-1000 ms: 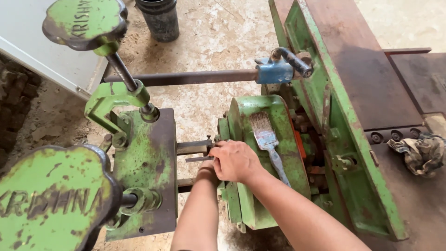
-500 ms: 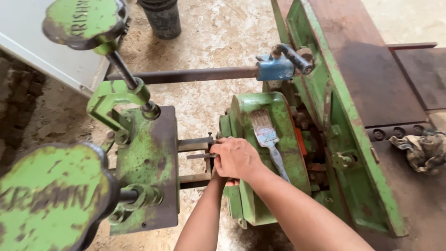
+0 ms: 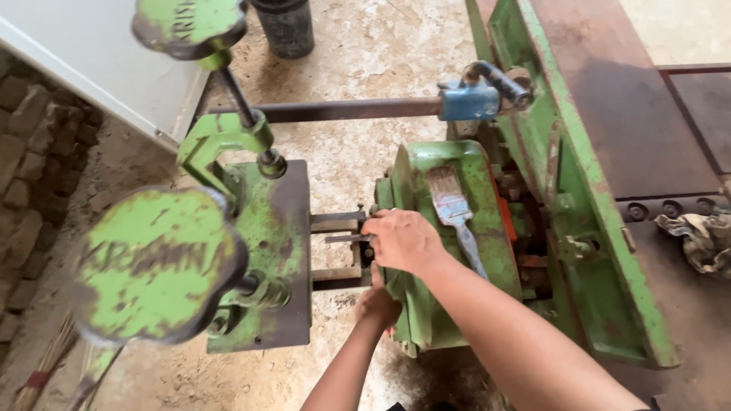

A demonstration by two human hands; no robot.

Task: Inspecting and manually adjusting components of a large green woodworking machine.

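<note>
Head view, looking down on a green machine. We see the right hand (image 3: 403, 242) at centre, curled with its fingertips closed around a thin metal rod (image 3: 346, 238) that juts left from the green housing (image 3: 449, 251); the rod lies between that housing and the plate (image 3: 270, 251) to its left. The left hand (image 3: 378, 301) sits just near of and below the right hand, pressed against the housing's left edge; we cannot tell how far it is open or whether it grips anything, since the right hand and the housing hide its fingers. A paintbrush (image 3: 455, 213) rests on top of the housing, bristles far, handle running near under the right forearm. Two flat bars (image 3: 335, 221) bridge the gap between plate and housing, one far of the rod and one near of it. A large lobed handwheel (image 3: 156, 262) fills the near left; a second one (image 3: 190, 27) stands far left on a screw. A long dark bar (image 3: 343, 110) runs left to right, ending in a blue fitting (image 3: 468, 99). At the right lies a rusty steel bed (image 3: 632, 114), with a crumpled rag (image 3: 704, 240) at its right edge.
</note>
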